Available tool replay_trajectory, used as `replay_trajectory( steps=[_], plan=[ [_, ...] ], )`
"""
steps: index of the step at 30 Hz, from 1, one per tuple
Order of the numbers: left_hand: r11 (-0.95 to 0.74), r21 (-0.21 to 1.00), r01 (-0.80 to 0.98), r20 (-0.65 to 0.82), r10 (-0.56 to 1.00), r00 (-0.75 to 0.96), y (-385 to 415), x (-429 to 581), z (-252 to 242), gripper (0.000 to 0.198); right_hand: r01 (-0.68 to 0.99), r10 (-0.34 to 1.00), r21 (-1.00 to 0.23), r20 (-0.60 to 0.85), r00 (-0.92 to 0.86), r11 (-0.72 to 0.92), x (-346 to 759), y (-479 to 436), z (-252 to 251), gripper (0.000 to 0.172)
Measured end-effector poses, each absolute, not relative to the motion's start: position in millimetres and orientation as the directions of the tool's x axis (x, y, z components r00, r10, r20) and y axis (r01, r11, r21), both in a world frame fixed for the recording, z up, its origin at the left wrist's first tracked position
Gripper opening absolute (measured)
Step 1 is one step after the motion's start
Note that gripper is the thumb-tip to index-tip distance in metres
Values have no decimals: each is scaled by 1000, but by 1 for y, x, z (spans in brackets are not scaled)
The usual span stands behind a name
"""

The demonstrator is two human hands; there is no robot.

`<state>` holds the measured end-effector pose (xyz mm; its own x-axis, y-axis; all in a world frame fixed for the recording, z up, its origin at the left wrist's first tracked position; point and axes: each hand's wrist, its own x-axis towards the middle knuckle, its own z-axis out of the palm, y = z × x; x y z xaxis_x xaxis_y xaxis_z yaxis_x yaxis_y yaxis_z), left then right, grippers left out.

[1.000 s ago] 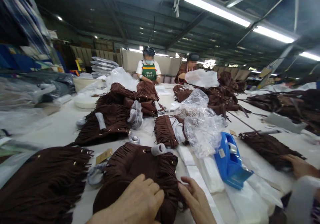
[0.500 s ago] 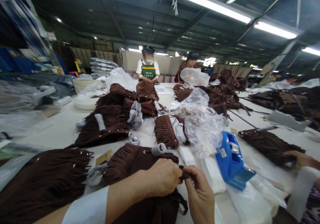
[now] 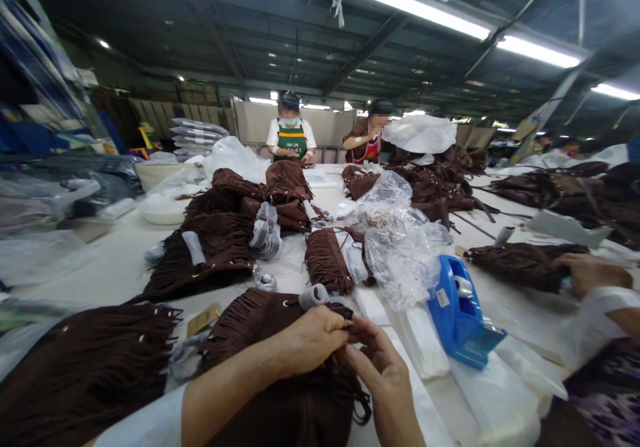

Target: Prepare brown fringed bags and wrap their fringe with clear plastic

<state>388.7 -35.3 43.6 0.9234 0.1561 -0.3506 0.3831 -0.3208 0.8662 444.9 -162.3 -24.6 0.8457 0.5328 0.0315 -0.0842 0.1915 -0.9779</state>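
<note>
Both pinch the bag [image 3: 250,330] tight at its top edge, left of the dispenser [image 3: 460,314]: left hand [image 3: 313,337], right hand [image 3: 377,367]. I judge it soft, floppy (light too); hold there, firmly.

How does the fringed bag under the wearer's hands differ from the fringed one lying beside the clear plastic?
The near bag is pinched at its top edge by the left hand and right hand; the middle bag lies untouched. The near bag fills more of the view; the middle bag looks smaller, set farther back beside the clear plastic. Both are dark brown with fringe.
</note>
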Motion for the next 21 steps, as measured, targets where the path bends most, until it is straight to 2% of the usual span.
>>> replay_trajectory(
  steps=[3, 7, 14, 18, 21],
  plan=[
    [-327, 871, 365, -339, 137, 931, -35, 386, 45, 19, -140, 578, -967, 9, 816, 213, 449, -159, -22, 31],
    [-392, 861, 323, -284, 157, 946, -31, 384, 46, 22, -67, 545, -992, 1, 839, 105, 455, -162, -24, 27],
    [-438, 854, 280, -187, 244, 952, -30, 384, 39, 20, 111, 332, -972, 37, 943, -209, 457, -166, -38, 29],
    [-412, 856, 313, -230, 239, 943, -30, 383, 36, 24, 11, 440, -997, -22, 898, -74, 455, -170, -30, 31],
    [-452, 848, 278, -220, 178, 959, -31, 384, 36, 12, -48, 540, -998, -16, 842, 45, 454, -172, -17, 29]
  ],
)
